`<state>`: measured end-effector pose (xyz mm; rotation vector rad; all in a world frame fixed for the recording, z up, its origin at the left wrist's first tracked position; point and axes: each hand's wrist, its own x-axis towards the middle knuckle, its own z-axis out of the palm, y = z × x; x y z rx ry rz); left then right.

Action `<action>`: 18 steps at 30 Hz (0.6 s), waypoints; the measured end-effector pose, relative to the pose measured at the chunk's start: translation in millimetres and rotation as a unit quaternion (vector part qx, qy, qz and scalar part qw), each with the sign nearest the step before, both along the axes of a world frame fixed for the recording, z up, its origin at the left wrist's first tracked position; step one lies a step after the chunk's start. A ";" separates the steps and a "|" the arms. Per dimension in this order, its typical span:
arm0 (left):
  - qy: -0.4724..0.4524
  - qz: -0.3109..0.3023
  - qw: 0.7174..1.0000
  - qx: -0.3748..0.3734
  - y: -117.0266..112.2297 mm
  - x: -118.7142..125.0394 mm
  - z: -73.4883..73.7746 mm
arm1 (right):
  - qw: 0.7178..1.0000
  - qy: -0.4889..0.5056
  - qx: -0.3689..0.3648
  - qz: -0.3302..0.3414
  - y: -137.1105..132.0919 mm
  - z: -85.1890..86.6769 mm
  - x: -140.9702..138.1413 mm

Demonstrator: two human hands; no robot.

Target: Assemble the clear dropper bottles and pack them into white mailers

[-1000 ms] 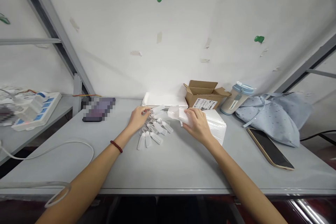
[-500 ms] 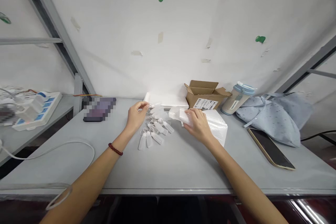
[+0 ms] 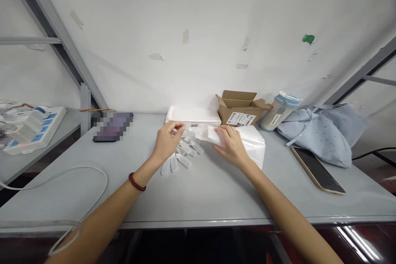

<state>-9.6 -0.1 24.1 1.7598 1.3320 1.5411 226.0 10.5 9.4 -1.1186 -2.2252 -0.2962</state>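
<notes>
My left hand (image 3: 166, 142) pinches a small translucent white tag (image 3: 192, 133) by its loop end, between thumb and fingertips. The tag's far end reaches the open mouth of a shiny white plastic pouch (image 3: 255, 142). My right hand (image 3: 230, 143) grips that pouch near its mouth, which faces left, while the rest lies on the table behind the hand. Below and between the hands lies a pile of similar loose tags (image 3: 185, 161), several with thin loops. My left hand partly covers the pile. Whether anything is inside the pouch I cannot tell.
A stack of white pouches (image 3: 193, 115) lies against the wall, beside an open cardboard box (image 3: 241, 109). Rightward stand a tumbler (image 3: 278, 113), a pale blue cloth bag (image 3: 318, 138) and a phone (image 3: 318, 171). Another phone (image 3: 114, 127), a white cable (image 3: 103, 177) and a power strip (image 3: 37, 130) are leftward.
My left hand has moved right, from the pile's upper left edge to the pouch mouth, bringing a tag. My right hand keeps its hold on the pouch. The view has shifted slightly.
</notes>
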 end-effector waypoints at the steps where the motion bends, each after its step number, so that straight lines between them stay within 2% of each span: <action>1: 0.006 -0.011 1.000 0.005 -1.5 2.1 -0.1 | 1.000 0.001 0.002 0.004 -0.5 0.0 -0.7; 10: 0.087 -0.082 0.993 0.022 -17.4 22.7 -3.8 | 0.999 0.005 0.017 0.026 -6.5 0.1 -6.5; 14: 0.085 -0.110 0.990 0.013 -21.6 26.4 -4.8 | 0.999 0.004 0.017 0.029 -6.9 -0.3 -7.1; 16: 0.077 -0.094 0.993 0.003 -19.9 23.0 -2.3 | 0.999 0.007 0.017 0.028 -6.6 0.4 -6.3; 18: 0.074 -0.046 0.996 -0.008 -14.7 14.7 2.0 | 0.999 0.011 0.018 0.024 -6.3 1.5 -5.3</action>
